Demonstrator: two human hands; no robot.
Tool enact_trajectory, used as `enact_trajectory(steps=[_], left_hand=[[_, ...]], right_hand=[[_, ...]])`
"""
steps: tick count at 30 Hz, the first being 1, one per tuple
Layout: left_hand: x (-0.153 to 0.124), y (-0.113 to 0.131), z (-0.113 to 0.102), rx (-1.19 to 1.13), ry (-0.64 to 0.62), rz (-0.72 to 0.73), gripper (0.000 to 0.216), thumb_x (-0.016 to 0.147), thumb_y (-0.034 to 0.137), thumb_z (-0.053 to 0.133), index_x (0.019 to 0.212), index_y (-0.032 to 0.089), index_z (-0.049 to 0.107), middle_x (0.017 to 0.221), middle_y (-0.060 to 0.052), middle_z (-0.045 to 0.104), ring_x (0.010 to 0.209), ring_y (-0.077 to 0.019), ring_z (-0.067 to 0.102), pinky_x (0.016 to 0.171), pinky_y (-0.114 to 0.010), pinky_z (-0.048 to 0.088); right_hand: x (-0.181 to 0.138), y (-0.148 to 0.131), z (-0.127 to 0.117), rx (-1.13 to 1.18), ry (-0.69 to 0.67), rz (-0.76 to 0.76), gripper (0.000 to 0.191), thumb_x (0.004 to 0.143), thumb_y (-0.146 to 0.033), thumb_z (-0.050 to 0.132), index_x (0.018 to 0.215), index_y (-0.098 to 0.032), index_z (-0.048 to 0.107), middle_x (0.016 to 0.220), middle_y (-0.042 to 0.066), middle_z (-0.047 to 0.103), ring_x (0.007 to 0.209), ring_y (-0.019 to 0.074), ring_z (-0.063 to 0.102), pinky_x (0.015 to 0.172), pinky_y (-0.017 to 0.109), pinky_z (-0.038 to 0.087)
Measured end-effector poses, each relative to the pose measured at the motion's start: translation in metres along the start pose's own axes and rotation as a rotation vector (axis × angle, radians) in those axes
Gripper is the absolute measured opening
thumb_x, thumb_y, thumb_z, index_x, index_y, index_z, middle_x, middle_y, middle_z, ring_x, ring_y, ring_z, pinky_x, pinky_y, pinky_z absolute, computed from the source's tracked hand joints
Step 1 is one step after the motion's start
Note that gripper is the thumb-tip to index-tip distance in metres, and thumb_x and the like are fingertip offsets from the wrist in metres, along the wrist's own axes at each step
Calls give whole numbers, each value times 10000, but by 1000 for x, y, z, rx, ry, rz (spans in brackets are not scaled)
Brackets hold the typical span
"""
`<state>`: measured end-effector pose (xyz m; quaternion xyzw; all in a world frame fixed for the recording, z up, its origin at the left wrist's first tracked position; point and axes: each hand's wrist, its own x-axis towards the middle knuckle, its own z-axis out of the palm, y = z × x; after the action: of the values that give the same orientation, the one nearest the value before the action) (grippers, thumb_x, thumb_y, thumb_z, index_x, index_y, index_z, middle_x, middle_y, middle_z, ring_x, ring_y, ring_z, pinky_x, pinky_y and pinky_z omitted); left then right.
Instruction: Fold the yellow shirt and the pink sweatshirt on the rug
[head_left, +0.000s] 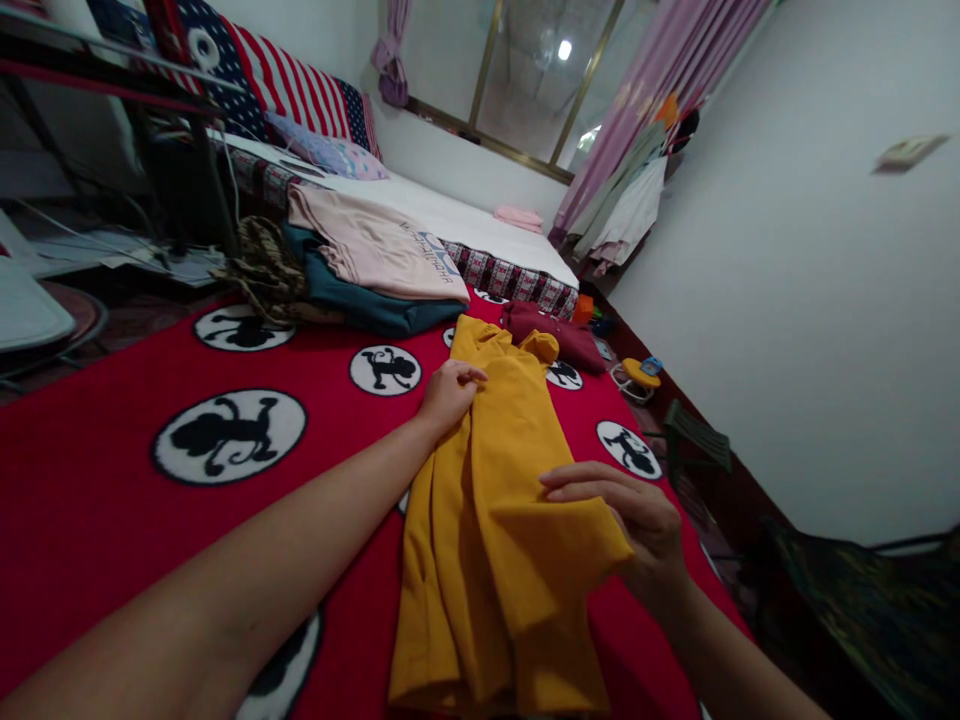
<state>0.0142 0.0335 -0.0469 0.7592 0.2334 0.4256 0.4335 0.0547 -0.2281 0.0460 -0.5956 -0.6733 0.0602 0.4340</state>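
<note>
The garment (517, 430) lay lengthwise toward the blanket's (97, 480) far edge; right hand (637, 515) pinched its nearer right side, left hand (452, 392) touched farther up, grip unclear.

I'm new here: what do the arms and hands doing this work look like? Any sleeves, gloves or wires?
They are a person's. The left hand and right hand wear no gloves, and both forearms are bare as far as they show. No watch, bracelet or cable is visible on either.
</note>
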Motion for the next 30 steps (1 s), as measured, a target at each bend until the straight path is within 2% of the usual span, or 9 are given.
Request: enact_trajectory(steps=[3,6,9,15,18,20,23,25,30], left_hand=[[0,-2,1,-23,-24,17,287,731,22,505,817,166,738,914,-41,701,887,-147,644,870,-272,500],[1,-4,3,-39,-28,14,263,742,42,516,805,163,741,889,-43,710,868,-153,653,860,-276,506],[1,-6,3,-36,-26,-1,245,751,59,525,787,164,743,871,-41,715,849,-152,657,864,-277,506],[1,-6,3,-24,-46,8,252,737,55,525,792,166,744,878,-39,720,854,-157,659,855,-274,507],[1,-5,2,-40,-54,-4,293,716,28,499,799,165,744,889,-41,721,864,-162,660,844,-277,514],[2,-6,-1,-34,-73,2,331,703,6,472,803,167,742,901,-43,722,882,-164,659,858,-286,515],[3,-6,-11,0,-177,58,379,664,-21,461,821,177,743,941,-40,723,932,-163,652,897,-292,508],[2,-4,-22,12,-282,114,407,637,-24,476,859,184,746,1007,-45,713,988,-168,643,915,-290,499],[-11,12,-69,79,-700,270,471,642,-32,496,937,230,754,1146,-55,663,1079,-183,608,959,-274,452]], right_hand=[[4,-8,3,-11,-91,-18,226,957,-272,486,1017,-232,700,975,90,730,896,196,690,774,314,546],[4,-7,12,-138,-363,-105,156,889,-203,594,1017,-219,682,984,72,729,871,176,669,790,310,508],[1,-5,22,-250,-578,-108,144,858,-120,583,916,-210,680,1056,61,717,958,179,642,851,324,476],[3,-31,20,-57,-714,20,277,764,-76,598,992,-207,685,1053,48,719,1028,173,649,931,281,483],[1,-38,8,76,-666,47,298,783,-86,574,1019,-227,688,1072,46,720,1031,166,664,947,267,497],[-5,-28,0,60,-530,65,333,819,-73,516,1055,-247,673,1066,46,725,1037,172,669,970,314,501],[-20,9,-11,-166,-253,67,384,857,-77,456,1120,-277,652,1180,76,683,1119,205,636,955,390,525],[-30,35,-15,-364,-167,30,446,864,-70,426,1194,-292,629,1298,98,614,1190,218,593,943,409,536],[-49,65,-18,-618,-303,-67,513,884,-112,491,1350,-323,527,1439,90,499,1326,244,467,1017,455,488]])
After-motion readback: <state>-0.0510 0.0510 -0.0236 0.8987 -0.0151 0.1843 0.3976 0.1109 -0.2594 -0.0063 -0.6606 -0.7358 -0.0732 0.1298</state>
